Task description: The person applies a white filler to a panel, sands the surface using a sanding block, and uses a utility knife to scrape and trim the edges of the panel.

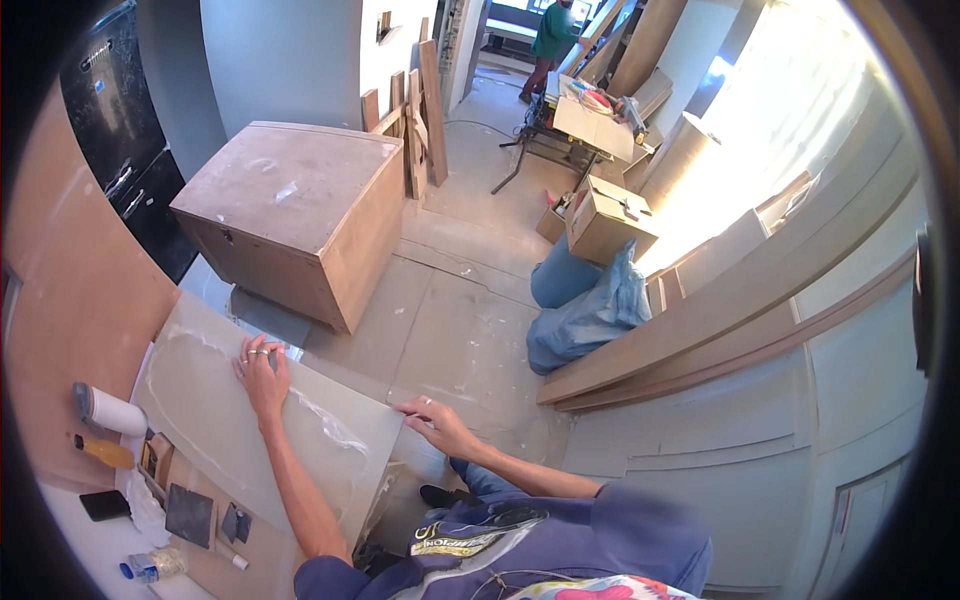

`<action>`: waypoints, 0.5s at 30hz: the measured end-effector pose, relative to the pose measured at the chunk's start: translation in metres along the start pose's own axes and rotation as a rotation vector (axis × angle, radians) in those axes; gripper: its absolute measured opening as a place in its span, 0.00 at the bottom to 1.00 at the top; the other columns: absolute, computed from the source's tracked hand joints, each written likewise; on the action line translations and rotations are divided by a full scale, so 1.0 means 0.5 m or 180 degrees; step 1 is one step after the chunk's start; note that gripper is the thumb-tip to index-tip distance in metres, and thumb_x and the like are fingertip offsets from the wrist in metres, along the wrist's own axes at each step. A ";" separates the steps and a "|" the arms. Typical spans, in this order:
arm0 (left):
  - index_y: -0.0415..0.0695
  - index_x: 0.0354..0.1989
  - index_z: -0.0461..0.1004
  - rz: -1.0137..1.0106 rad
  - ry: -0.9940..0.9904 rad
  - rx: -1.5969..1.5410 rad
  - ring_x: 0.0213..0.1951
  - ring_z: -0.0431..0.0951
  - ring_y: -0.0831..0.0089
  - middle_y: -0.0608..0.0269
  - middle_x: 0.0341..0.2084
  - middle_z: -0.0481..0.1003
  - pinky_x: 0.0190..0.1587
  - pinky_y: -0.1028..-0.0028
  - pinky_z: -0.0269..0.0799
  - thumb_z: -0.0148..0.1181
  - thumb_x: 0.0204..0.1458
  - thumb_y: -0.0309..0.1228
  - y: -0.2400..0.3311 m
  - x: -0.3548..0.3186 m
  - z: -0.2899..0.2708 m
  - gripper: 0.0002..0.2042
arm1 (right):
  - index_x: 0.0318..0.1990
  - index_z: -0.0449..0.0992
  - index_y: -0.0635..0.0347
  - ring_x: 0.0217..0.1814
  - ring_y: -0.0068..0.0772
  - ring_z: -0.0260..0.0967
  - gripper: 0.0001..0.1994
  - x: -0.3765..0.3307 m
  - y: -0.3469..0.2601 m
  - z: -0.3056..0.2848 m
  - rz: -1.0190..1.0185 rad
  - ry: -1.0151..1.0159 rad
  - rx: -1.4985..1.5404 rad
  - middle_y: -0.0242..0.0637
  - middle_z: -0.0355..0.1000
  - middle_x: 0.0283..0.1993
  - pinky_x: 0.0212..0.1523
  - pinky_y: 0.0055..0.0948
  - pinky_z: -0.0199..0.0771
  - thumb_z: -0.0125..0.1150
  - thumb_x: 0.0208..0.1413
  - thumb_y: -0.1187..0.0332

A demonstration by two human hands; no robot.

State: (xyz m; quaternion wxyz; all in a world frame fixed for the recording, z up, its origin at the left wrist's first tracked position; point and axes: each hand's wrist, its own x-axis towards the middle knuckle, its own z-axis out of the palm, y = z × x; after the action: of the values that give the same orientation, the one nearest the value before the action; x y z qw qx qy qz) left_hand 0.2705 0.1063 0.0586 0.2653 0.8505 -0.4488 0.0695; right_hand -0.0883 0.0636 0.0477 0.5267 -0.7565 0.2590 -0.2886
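Head view: one left hand (263, 378), one right hand (441, 425) at one board (330, 435), both grips unclear.

Tallied by kind: one panel (240, 400), one phone (105, 505), one white roll (118, 412) and one clear bottle (157, 566). Further count: one wooden chest (290, 170), one blue bag (590, 318). Co-workers recorded: one person (552, 38).

A white bench (75, 550) carries a grey panel (205, 395). Toward the bench's left edge are a white roll (118, 413), yellow bottle (108, 453) and black phone (105, 505); a clear bottle (160, 565) lies toward the near left corner. Beside the panel is what looks like a brown board (262, 578).
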 end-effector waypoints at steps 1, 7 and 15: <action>0.53 0.42 0.81 -0.0001 0.0006 0.0013 0.71 0.62 0.60 0.69 0.62 0.72 0.75 0.41 0.43 0.58 0.61 0.39 0.000 0.004 0.001 0.08 | 0.60 0.78 0.60 0.48 0.34 0.77 0.17 0.002 0.003 0.000 0.0253 0.0126 0.0372 0.44 0.76 0.53 0.49 0.32 0.78 0.62 0.66 0.68; 0.53 0.42 0.81 -0.0016 -0.0023 0.0021 0.71 0.62 0.59 0.69 0.61 0.73 0.75 0.40 0.43 0.58 0.61 0.39 0.005 0.008 0.001 0.08 | 0.49 0.82 0.62 0.43 0.29 0.77 0.11 -0.006 0.017 -0.007 0.0869 0.0191 0.0163 0.38 0.80 0.44 0.48 0.31 0.79 0.67 0.63 0.67; 0.52 0.42 0.81 0.0008 0.0030 -0.0007 0.71 0.62 0.59 0.68 0.61 0.73 0.75 0.40 0.43 0.59 0.61 0.39 0.008 0.009 0.003 0.08 | 0.43 0.77 0.62 0.42 0.26 0.77 0.07 0.033 0.053 -0.042 0.0305 -0.0389 0.0246 0.36 0.78 0.39 0.46 0.30 0.78 0.67 0.63 0.69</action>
State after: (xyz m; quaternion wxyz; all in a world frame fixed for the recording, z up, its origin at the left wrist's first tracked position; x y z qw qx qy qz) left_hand 0.2697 0.1004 0.0604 0.2684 0.8493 -0.4487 0.0734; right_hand -0.0939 0.0303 0.0310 0.5836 -0.7385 0.2509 -0.2261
